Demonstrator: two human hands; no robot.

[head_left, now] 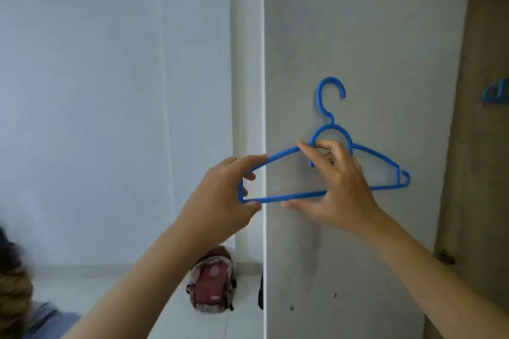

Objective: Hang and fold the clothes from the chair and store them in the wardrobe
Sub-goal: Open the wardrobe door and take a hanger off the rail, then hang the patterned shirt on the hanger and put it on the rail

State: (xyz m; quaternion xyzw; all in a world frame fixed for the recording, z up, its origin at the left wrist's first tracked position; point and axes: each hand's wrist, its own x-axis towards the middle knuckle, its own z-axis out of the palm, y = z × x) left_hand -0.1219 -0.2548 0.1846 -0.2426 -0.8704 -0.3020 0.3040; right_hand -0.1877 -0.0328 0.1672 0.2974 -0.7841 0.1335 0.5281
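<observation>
I hold a blue hanger (366,150) up in front of me with both hands. My left hand (223,195) grips its end at about 9 o'clock, with my thumb under the bottom bar and my fingers curled over the top arm. My right hand (334,184) pinches the middle of the hanger, just below the hook, and my other fingers spread down over the bottom bar. The hook points up to 12 o'clock. No clothes are on the hanger yet, and I cannot see the chair or the clothes from here. I think the step now is to get this hanger ready for a piece of clothing. To do it well, I should keep the hanger flat and steady, hold it with one hand by the neck, and use the other hand to slip the clothing over each arm. Behind the hanger stands the grey wardrobe door (363,36), with some dark smudges low down. At 3 o'clock the wardrobe (484,173) is open, and more blue hangers (495,93) hang inside. At 9 o'clock there is a pale wall (110,91). Down at 6 o'clock a small red backpack (212,281) sits on the floor (110,292) by the wall.
</observation>
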